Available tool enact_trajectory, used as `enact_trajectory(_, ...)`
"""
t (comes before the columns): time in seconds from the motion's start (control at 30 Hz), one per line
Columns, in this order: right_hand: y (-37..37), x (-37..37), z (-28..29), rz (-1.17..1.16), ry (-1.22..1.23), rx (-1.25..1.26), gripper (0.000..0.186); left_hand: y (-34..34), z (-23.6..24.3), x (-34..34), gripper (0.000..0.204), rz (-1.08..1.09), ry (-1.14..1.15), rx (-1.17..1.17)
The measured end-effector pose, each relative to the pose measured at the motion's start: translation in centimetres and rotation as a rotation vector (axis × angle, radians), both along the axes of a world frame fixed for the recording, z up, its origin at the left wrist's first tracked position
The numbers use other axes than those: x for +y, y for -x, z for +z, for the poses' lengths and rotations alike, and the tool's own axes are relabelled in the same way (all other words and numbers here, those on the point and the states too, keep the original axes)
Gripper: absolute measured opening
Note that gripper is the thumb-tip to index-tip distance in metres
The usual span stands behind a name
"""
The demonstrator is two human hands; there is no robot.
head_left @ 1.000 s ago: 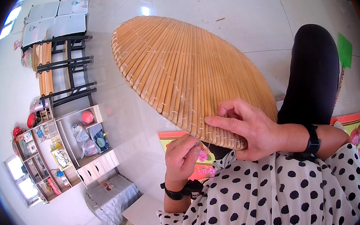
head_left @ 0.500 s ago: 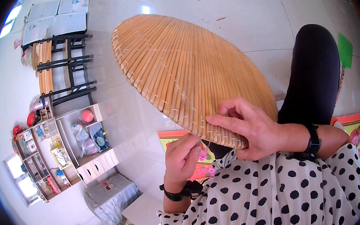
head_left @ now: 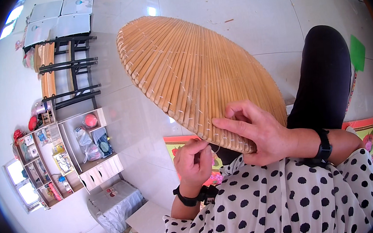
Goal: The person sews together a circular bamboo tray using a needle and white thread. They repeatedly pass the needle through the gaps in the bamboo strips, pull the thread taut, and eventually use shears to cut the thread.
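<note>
The bamboo disc (head_left: 186, 67) (slatted, and tilted) lies mid-view, slanting from 11 o'clock down to 5. Near its 5 o'clock, the right hand (head_left: 262, 134) pinches its edge. Around 6 o'clock, just beside that edge, the left hand (head_left: 192, 163) has thumb and forefinger pressed together; I cannot tell what they hold. A black-clad knee (head_left: 324, 69) stands at 3, a cabinet (head_left: 101, 174) at 8.

Brown scraps (head_left: 229, 20) are lying on the pale floor (head_left: 263, 23) toward one o'clock; toward nine, a cabinet (head_left: 111, 171) is holding a red ball (head_left: 90, 120) and plastic bags (head_left: 82, 137).
</note>
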State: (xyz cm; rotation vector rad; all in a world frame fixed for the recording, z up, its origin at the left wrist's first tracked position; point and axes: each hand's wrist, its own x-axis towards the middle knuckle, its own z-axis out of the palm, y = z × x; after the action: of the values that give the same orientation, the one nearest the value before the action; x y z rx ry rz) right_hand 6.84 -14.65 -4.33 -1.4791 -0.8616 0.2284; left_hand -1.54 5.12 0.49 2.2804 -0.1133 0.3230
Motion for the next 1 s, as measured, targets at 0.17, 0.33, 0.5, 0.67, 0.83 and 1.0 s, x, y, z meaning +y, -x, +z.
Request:
enact_trajectory(0.17, 0.0, -0.2, 0.1, 0.01, 0.009, 0.024, 0.077, -0.7, -0.1, -0.5, 0.013, 0.011, -0.003, -0.039)
enact_trajectory(0.33, -0.1, -0.2, 0.0, 0.007, 0.003, 0.015, 0.077, -1.2, -0.2, -0.2, 0.011, -0.019, -0.033, -0.061)
enact_trajectory(0.5, -0.1, -0.3, 0.2, 0.008, 0.001, 0.006, 0.078, -1.4, 0.1, -0.2, 0.01, -0.027, -0.052, -0.054)
enact_trajectory(0.67, 0.0, -0.2, -0.1, 0.002, -0.018, 0.014, 0.078, -1.2, 1.2, -0.2, 0.009, -0.007, -0.062, 0.106)
enact_trajectory(0.83, 0.0, -0.3, 0.1, 0.019, -0.007, 0.009, 0.08, 0.3, 1.7, 0.1, 0.005, 0.079, 0.094, 0.313)
enact_trajectory(1.0, 0.1, -0.2, 0.0, 0.022, -0.009, 0.003, 0.081, 0.1, 2.5, -0.6, 0.007, 0.118, 0.293, 0.37)
